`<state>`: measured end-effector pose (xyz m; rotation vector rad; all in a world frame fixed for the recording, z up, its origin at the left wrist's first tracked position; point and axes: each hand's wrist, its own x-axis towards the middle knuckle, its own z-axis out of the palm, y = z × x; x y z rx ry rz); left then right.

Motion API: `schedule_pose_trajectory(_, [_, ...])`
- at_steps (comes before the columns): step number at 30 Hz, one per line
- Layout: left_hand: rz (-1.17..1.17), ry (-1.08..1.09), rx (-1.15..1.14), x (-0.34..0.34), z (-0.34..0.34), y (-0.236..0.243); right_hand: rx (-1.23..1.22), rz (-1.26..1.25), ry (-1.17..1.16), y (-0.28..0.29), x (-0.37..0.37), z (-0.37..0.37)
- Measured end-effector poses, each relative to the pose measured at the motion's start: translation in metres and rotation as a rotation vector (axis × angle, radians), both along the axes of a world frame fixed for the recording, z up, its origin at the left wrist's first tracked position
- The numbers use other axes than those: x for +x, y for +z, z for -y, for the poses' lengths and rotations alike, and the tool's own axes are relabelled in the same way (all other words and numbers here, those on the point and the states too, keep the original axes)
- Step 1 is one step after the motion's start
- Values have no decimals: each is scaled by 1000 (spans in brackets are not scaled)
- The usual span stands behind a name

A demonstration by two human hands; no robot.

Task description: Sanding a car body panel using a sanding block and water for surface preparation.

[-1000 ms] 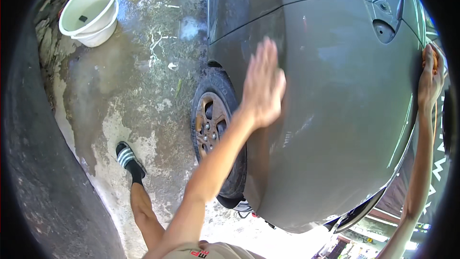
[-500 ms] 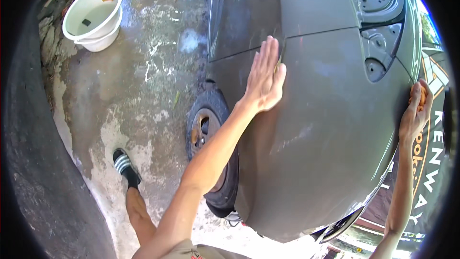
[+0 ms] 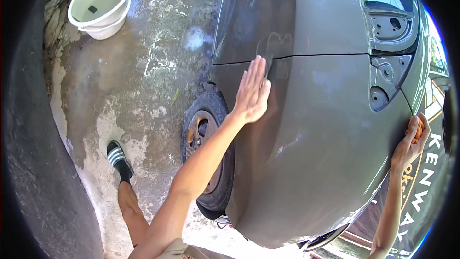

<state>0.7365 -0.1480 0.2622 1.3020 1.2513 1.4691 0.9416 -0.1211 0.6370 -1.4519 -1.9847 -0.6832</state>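
Note:
My left hand [image 3: 252,91] lies flat on the grey-brown car body panel [image 3: 316,129], fingers stretched out, their tips by a panel seam above the wheel. Beside those fingers shows a thin dark edge; whether it is a sheet under the palm or a reflection, I cannot tell. Far to the right, my right hand [image 3: 408,148] is closed round an orange sponge [image 3: 419,131], perhaps a bunched cloth, at the panel's far edge. Its fingers hide part of the orange thing. Streaky, shiny marks cross the panel's surface.
Left of the car, the wheel [image 3: 203,139] stands out beside wet concrete [image 3: 143,91]. A white basin [image 3: 98,2] holding water and a small dark piece sits inside another at the upper left. Bare metal recesses [image 3: 390,79] open near the window. A dark printed banner [image 3: 421,187] hangs at right.
The view has shifted, so the car sits lower in it. My left hand has slid left across the panel, toward the wheel side. My right hand keeps hold of the orange sponge.

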Motion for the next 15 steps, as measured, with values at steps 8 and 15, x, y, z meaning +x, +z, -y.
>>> schedule_pose_trajectory(8, [130, 55, -98, -9, -10, -15, -13, -11, 5, 5, 4, -3])
schedule_pose_trajectory(15, [170, 45, -132, -5, -7, -42, -37, -22, -42, 10, 9, -2])
